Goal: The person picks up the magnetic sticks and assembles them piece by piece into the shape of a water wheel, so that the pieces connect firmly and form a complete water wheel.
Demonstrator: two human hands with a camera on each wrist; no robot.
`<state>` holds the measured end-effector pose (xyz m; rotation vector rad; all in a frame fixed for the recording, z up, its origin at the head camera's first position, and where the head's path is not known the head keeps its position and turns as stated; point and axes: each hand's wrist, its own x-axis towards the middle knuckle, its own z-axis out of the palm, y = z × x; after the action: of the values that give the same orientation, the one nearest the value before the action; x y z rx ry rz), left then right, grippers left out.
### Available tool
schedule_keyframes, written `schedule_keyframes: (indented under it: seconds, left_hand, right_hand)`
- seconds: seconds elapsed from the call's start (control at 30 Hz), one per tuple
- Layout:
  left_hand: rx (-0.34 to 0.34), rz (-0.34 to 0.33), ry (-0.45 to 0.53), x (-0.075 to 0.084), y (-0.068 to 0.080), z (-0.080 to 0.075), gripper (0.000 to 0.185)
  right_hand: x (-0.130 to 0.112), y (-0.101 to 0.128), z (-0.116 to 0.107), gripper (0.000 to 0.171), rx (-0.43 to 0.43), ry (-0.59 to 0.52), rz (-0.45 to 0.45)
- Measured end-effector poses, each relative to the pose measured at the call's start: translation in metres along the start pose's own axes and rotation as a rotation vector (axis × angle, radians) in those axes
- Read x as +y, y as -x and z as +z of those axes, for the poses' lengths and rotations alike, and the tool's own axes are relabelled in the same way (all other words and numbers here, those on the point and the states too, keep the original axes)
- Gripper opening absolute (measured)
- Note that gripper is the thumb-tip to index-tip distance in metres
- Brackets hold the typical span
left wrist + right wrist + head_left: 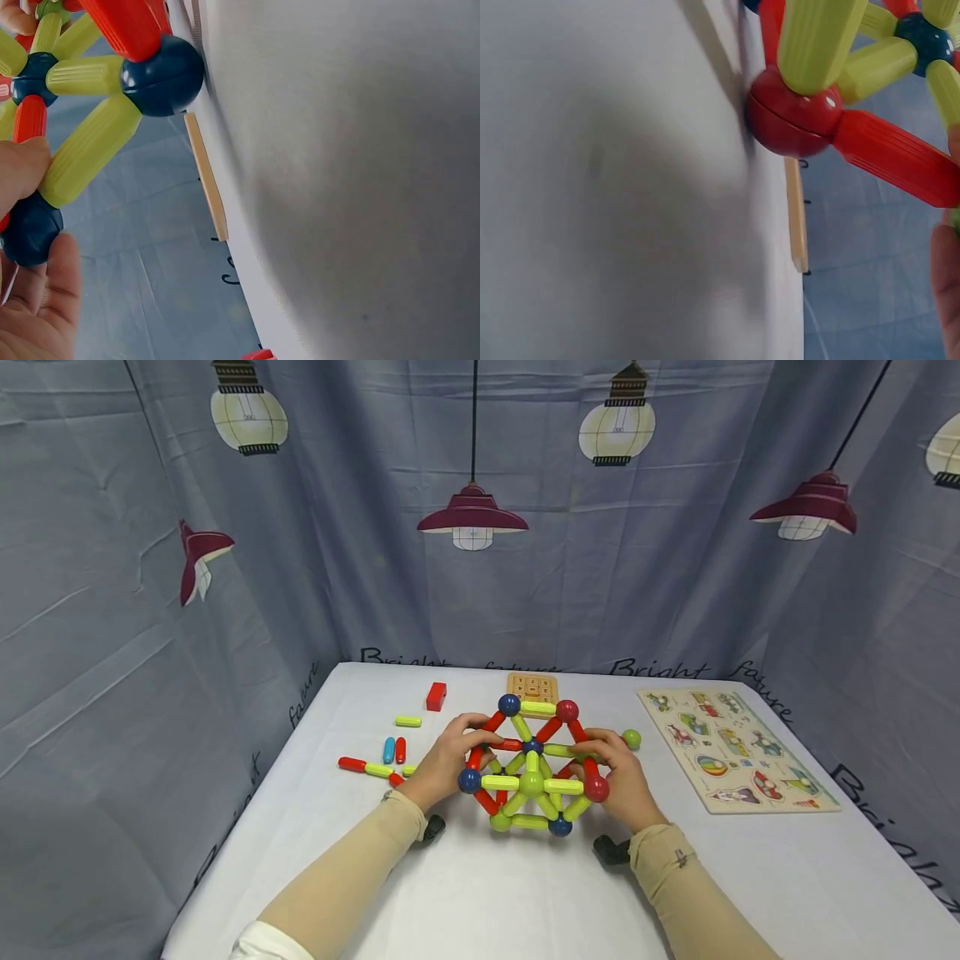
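Observation:
Both hands hold a framework of magnetic rods and balls [532, 783] over the middle of the white table. Its rods are red and yellow-green; its balls are dark blue, dark red and green. My left hand [447, 762] grips the left side, and in the left wrist view its thumb and fingers pinch a corner beside a dark blue ball [33, 229]. On the right side, my right hand [618, 777] holds the frame near a red rod [896, 157], largely out of the right wrist view. Whether the lowest balls touch the table I cannot tell.
Loose rods, including a blue rod [389, 750] and a yellow-green rod [408, 722], lie at the left. A red block [436, 697] and a small wooden board [517, 683] are behind. At right are a green ball [632, 739] and a picture puzzle board [738, 752].

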<state>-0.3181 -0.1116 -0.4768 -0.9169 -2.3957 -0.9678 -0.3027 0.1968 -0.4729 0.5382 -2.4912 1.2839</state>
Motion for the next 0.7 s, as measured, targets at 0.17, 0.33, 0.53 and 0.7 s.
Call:
schedule_keyframes:
  seconds: [0.17,0.33,0.53,0.7]
  left_hand:
    - [-0.036,0.017,-0.041,-0.001,0.001,-0.002,0.037]
    - [-0.073,0.018,-0.127,-0.002,0.005,-0.007,0.048]
    - [0.027,-0.035,-0.227,-0.009,0.029,-0.029,0.046]
    - [0.015,-0.364,-0.438,-0.016,0.058,-0.063,0.039]
  right_hand:
    - [0.003,0.004,0.002,0.029,0.010,0.013,-0.022]
    - [0.009,0.008,0.003,0.040,-0.035,-0.029,-0.016]
    - [0.012,0.016,-0.002,0.043,-0.014,-0.178,0.040]
    - [0.011,0.013,-0.003,0.039,0.119,-0.272,0.018]
